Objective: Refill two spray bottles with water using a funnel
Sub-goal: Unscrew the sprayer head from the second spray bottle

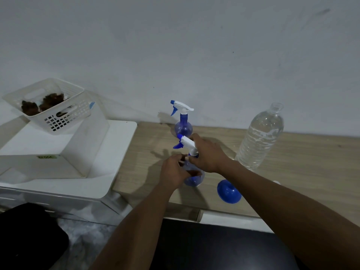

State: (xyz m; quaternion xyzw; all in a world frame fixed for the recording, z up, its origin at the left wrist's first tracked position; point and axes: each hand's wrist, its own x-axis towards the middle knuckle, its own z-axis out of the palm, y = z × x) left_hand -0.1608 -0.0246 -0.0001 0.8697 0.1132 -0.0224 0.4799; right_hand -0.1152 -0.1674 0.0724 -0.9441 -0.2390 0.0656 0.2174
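Note:
Two blue spray bottles with white and blue trigger heads stand on the wooden table. The far spray bottle stands by the wall, untouched. My left hand grips the round body of the near spray bottle. My right hand is curled round the collar under its trigger head. A blue funnel lies mouth-down on the table to the right. Further right stands a large clear water bottle without its cap, nearly full.
A white plastic unit stands to the left, with a white basket holding brown items on top. A small white cap lies beside my right forearm. A dark object sits at the lower left.

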